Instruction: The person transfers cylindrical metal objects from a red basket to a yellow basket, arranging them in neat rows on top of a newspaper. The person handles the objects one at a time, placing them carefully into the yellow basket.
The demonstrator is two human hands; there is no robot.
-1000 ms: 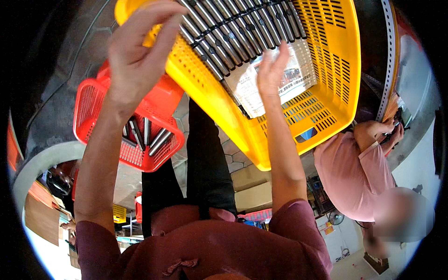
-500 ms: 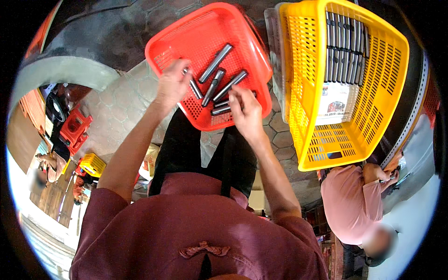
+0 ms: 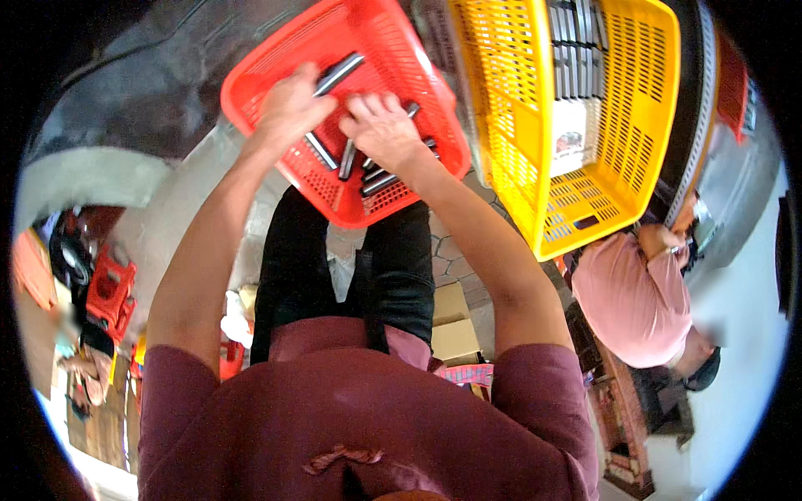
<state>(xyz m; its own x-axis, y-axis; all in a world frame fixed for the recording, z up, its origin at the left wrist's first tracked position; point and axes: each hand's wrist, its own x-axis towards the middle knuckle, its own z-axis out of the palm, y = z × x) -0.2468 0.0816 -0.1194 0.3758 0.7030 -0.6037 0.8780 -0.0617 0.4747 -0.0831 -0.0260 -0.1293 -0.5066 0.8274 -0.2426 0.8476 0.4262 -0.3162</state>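
Note:
A red plastic basket (image 3: 251, 71) sits beyond my knees with several short, shiny dark metal tubes lying loosely in it. Inside its left half, my left hand (image 3: 292, 107) is closed around the lower end of one metal tube (image 3: 342, 72), which points up and to the right. My right hand (image 3: 380, 132) reaches over the middle of the basket, palm down, fingers bent and apart, with nothing visible in it. It partly covers the tubes beneath. Another tube (image 3: 321, 151) lies below my left wrist, and a further tube (image 3: 347, 160) rests beside it.
A yellow slotted crate (image 3: 543, 200) stands to the right, with rows of similar tubes (image 3: 576, 50) and a printed sheet (image 3: 575, 138) inside. A person in a pink shirt (image 3: 631, 292) is at the far right. Red plastic stools (image 3: 109, 292) stand at the left.
My view has shifted, so basket and crate appear further left. My left hand has moved onto the upper tube, which has shifted up and left. My right hand has moved from the right-hand tubes toward the middle.

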